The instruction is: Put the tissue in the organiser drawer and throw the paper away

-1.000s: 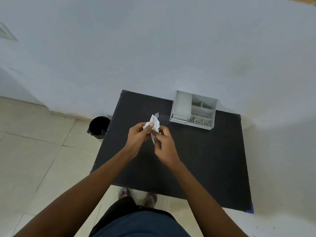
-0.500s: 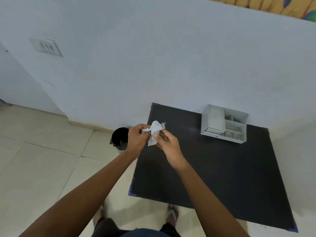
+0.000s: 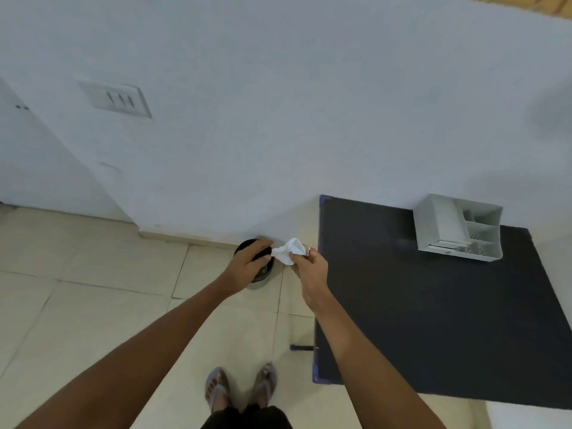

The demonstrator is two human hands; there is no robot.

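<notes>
A crumpled white paper (image 3: 289,250) is held between both hands above the floor, just left of the black table (image 3: 433,329). My right hand (image 3: 309,267) grips its right end. My left hand (image 3: 247,267) pinches its left end with thumb and forefinger, directly over the small black bin (image 3: 265,274), which it largely hides. The white organiser (image 3: 433,224) stands at the table's back edge against the wall, its drawer front at the bottom; whether the drawer is open I cannot tell. I cannot tell tissue from paper in the wad.
The bin stands on the tiled floor against the wall, close to the table's back left corner. My sandalled feet (image 3: 241,388) are on the tiles left of the table. A switch plate (image 3: 117,100) is on the wall at upper left.
The view and both hands have swung left, off the table. The wad, earlier above the tabletop, is now over the floor beside the bin, and my left hand is above the bin.
</notes>
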